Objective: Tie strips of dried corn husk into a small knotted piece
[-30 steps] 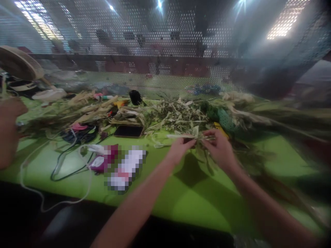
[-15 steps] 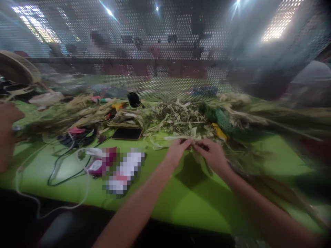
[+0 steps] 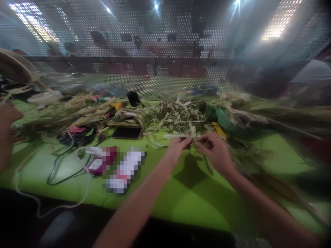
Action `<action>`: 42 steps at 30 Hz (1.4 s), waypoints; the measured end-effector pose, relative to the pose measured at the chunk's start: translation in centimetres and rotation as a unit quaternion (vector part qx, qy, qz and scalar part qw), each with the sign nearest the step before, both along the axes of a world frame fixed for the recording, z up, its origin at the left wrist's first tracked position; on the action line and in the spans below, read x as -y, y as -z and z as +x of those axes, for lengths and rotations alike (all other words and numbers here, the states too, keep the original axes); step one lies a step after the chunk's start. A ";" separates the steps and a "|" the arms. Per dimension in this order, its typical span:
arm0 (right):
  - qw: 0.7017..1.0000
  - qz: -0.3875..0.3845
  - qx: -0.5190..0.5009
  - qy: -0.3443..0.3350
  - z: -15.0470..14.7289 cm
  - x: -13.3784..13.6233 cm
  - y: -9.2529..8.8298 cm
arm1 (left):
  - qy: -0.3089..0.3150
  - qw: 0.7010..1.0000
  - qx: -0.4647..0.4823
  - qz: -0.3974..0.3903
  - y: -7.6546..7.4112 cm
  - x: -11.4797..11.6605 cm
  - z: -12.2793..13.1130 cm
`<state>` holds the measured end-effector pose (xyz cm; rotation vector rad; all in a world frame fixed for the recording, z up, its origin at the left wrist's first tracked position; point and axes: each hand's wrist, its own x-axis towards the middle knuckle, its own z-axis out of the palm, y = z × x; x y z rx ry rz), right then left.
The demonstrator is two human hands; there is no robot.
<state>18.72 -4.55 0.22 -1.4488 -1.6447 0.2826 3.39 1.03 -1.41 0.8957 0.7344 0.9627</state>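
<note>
My left hand (image 3: pixel 177 148) pinches a pale dried plant strip (image 3: pixel 172 136) above the green table (image 3: pixel 196 203); the strip's loose end curls off to the left. Close beside it, my right hand (image 3: pixel 213 148) is closed, with thumb and fingertips together at the strip's right part, where a leafy piece hangs down. The fingers hide much of what they grip. Just beyond both hands lies a heap of dry, pale-green plant scraps (image 3: pixel 181 115). A yellow object (image 3: pixel 219 130) sits behind my right hand.
A dark phone (image 3: pixel 126 133) lies left of my hands. Nearer are a magenta packet (image 3: pixel 97 166), a blurred-out white item (image 3: pixel 126 168) and looped cords (image 3: pixel 86 186). Another person's hand (image 3: pixel 9 115) is at the far left. Long dried stalks (image 3: pixel 258 119) lie at right; a perforated screen (image 3: pixel 155 79) stands behind.
My right hand has shifted slightly right and up, away from my left hand, which stays nearly still. The gap between the fingertips has widened a little.
</note>
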 end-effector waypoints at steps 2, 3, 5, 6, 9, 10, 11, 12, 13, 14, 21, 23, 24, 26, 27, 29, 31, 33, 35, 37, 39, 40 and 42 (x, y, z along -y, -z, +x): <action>0.999 0.008 -0.049 0.011 0.1 -0.1 -0.1 | 0.013 1.000 -0.012 0.006 -0.1 0.0 -0.1; 0.997 -0.008 -0.076 0.002 0.2 -0.2 -0.1 | 0.020 1.000 -0.014 0.010 -0.1 0.1 -0.1; 0.992 -0.049 -0.115 -0.026 0.3 -0.4 -0.1 | 0.031 0.999 -0.015 0.015 -0.1 0.2 0.0; 0.990 -0.063 -0.118 -0.035 0.4 -0.6 -0.1 | 0.035 0.999 -0.014 0.016 -0.1 0.2 0.0; 0.994 -0.061 -0.079 -0.042 0.8 -0.8 -0.1 | 0.043 0.999 -0.013 0.022 0.0 0.3 0.1; 0.995 -0.056 -0.065 -0.042 1.0 -0.8 -0.1 | 0.047 0.998 -0.017 0.030 0.0 0.2 0.1; 0.996 -0.053 -0.056 -0.041 1.1 -0.8 -0.1 | 0.049 0.998 -0.025 0.042 0.1 0.2 0.1; 0.997 -0.050 -0.050 -0.038 1.2 -0.8 -0.1 | 0.051 0.996 -0.038 0.058 0.2 0.1 0.0; 0.997 -0.048 -0.046 -0.035 1.2 -0.9 -0.1 | 0.052 0.994 -0.057 0.079 0.3 0.1 -0.1; 0.998 -0.045 -0.042 -0.030 1.3 -0.9 -0.1 | 0.053 0.990 -0.082 0.103 0.4 0.0 -0.1; 0.999 -0.021 -0.032 -0.032 1.1 -0.9 -0.1 | 0.061 0.962 -0.191 0.186 0.3 -0.1 -0.4; 0.999 -0.013 -0.028 -0.029 1.1 -0.9 -0.2 | 0.067 0.968 -0.172 0.168 0.0 0.1 -0.4; 0.999 -0.009 -0.026 -0.028 1.1 -0.8 -0.2 | 0.070 0.970 -0.167 0.162 -0.1 0.2 -0.4; 0.999 -0.003 -0.021 -0.032 1.1 -0.8 -0.2 | 0.071 0.970 -0.167 0.161 -0.3 0.3 -0.5; 0.999 -0.002 -0.017 -0.034 1.1 -0.8 -0.2 | 0.069 0.969 -0.170 0.165 -0.3 0.3 -0.5; 0.999 0.000 -0.010 -0.038 1.2 -0.8 0.0 | 0.067 0.969 -0.166 0.171 -0.2 0.3 -0.5; 0.999 0.000 -0.002 -0.037 1.2 -0.9 0.1 | 0.064 0.973 -0.148 0.162 0.1 0.2 -0.4; 0.999 -0.004 0.002 -0.034 1.3 -1.0 0.2 | 0.056 0.978 -0.134 0.151 0.5 0.1 -0.2; 0.999 -0.010 0.003 -0.035 1.3 -1.0 0.2 | 0.051 0.980 -0.124 0.149 0.7 0.1 -0.1; 0.999 -0.013 0.001 -0.038 1.3 -1.1 0.1 | 0.052 0.979 -0.119 0.158 0.8 0.1 -0.1; 0.999 -0.011 0.003 -0.039 1.2 -1.0 0.1 | 0.054 0.975 -0.132 0.170 0.7 0.1 -0.2; 0.999 -0.007 0.006 -0.039 1.1 -1.0 0.1 | 0.054 0.972 -0.144 0.175 0.6 0.1 -0.3; 0.999 0.000 0.009 -0.037 1.0 -0.9 0.1 | 0.057 0.968 -0.167 0.181 0.4 0.1 -0.5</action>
